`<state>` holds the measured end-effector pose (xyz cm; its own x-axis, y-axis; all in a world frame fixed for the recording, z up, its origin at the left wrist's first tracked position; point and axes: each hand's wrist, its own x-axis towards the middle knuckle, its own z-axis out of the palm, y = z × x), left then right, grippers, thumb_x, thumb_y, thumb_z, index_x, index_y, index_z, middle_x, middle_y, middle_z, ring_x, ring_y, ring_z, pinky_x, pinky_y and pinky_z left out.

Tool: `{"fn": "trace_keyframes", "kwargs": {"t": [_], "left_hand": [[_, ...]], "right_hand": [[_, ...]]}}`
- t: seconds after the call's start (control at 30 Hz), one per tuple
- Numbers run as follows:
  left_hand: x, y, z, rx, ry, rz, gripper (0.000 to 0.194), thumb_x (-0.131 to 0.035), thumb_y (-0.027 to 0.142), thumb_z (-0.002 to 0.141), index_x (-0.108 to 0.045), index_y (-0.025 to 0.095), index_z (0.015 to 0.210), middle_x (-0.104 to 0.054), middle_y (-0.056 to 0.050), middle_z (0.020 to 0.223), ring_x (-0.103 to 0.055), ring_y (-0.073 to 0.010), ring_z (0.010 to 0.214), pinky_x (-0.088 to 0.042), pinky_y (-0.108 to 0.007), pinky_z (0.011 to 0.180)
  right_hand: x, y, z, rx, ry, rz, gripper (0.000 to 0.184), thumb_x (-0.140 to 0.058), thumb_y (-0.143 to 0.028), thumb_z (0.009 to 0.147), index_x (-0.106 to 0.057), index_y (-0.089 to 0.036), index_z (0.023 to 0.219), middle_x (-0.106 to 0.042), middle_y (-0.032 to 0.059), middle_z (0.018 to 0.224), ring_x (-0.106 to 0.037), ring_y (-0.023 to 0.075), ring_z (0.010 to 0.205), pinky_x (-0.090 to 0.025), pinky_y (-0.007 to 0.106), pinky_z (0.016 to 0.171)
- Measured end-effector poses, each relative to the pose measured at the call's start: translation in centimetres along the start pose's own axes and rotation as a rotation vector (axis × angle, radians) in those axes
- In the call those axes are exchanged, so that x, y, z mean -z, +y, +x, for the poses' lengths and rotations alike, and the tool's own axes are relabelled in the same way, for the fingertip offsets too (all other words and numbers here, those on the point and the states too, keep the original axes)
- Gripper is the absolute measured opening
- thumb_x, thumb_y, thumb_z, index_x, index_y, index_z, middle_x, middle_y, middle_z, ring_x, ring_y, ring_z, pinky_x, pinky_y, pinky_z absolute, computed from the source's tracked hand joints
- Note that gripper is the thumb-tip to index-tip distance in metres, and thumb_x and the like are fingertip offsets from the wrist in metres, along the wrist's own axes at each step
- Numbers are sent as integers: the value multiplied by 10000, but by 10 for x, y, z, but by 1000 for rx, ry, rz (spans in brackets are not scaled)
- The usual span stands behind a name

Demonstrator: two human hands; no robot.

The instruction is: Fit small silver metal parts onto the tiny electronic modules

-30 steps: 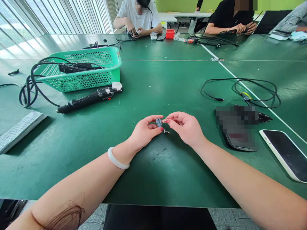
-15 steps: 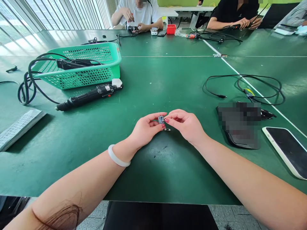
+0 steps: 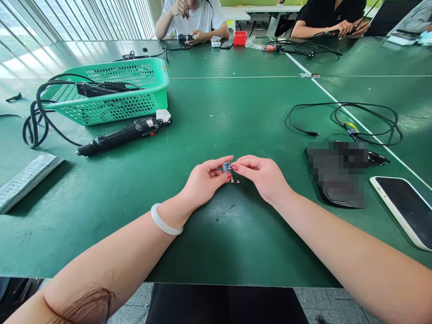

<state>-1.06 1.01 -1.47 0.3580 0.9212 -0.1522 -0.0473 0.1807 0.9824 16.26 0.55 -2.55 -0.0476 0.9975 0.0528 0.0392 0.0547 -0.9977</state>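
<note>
Both my hands meet over the middle of the green table [image 3: 216, 112]. My left hand [image 3: 205, 180], with a white bangle on its wrist, pinches a small blue-grey electronic part [image 3: 226, 167] between thumb and fingers. My right hand [image 3: 261, 175] is closed in a pinch against the right side of the same part, fingertips touching it. A tiny metal piece [image 3: 235, 182] lies on the table just below the fingertips.
A black electric screwdriver [image 3: 121, 134] lies left of centre beside a green basket [image 3: 108, 92] with black cable. A keyboard [image 3: 23, 180] sits at far left. Right: a looped cable [image 3: 344, 119], a dark pouch [image 3: 337, 180], a phone [image 3: 403, 209]. Other people work at the far edge.
My hands have kept their pinch on the small part and drawn slightly closer together. The person at the far left has raised a hand with a tool.
</note>
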Motion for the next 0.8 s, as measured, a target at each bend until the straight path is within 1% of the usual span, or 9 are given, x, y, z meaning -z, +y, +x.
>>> {"fn": "trace_keyframes", "kwargs": {"t": [0.13,0.27,0.37,0.43,0.6,0.7,0.8], "left_hand": [[0,1,0,9,9,-14,492,-714,126,730,-649,184,1214,-739,-25,843,-663,-127,779,-512,-337,879],[-1,1,0,27,20,-9,475,-699,122,744,-651,185,1213,-738,-19,835,-658,-115,764,-518,-329,880],[-1,1,0,19,20,-14,451,-697,139,754,-660,181,1202,-734,-21,828,-660,-118,765,-525,-329,875],[-2,2,-1,11,22,-21,447,-706,146,749,-666,181,1193,-735,-24,837,-663,-125,773,-528,-333,872],[-2,3,-2,-5,10,-10,432,-716,163,745,-674,179,1175,-734,-29,874,-658,-124,777,-528,-329,860],[-1,2,-2,-21,-9,7,374,-699,209,775,-686,165,1146,-726,-31,841,-638,-111,725,-531,-316,812],[-1,3,-2,-22,-38,2,332,-685,213,789,-693,148,1115,-710,-26,781,-628,-103,689,-534,-303,770]], "right_hand": [[-1,0,-2,64,44,-106,217,-761,-443,694,-770,-243,778,-699,38,878,-629,181,817,-526,349,729],[-4,-6,-8,190,119,-349,124,-693,-338,773,-774,-256,816,-704,33,879,-615,163,756,-506,328,647],[-6,-10,-12,283,135,-493,137,-641,-285,816,-774,-266,840,-712,26,878,-620,163,762,-504,323,637],[-7,-11,-13,311,138,-531,141,-632,-280,825,-773,-273,838,-716,21,878,-628,168,781,-507,322,639],[-7,-9,-12,293,158,-481,103,-669,-303,796,-763,-261,799,-714,24,862,-621,165,742,-498,315,606],[-6,-8,-10,241,127,-413,115,-689,-343,780,-752,-247,771,-712,30,851,-608,160,713,-483,313,589],[-5,-6,-9,188,90,-327,151,-722,-383,750,-747,-234,755,-716,38,850,-621,172,740,-483,320,614]]}}
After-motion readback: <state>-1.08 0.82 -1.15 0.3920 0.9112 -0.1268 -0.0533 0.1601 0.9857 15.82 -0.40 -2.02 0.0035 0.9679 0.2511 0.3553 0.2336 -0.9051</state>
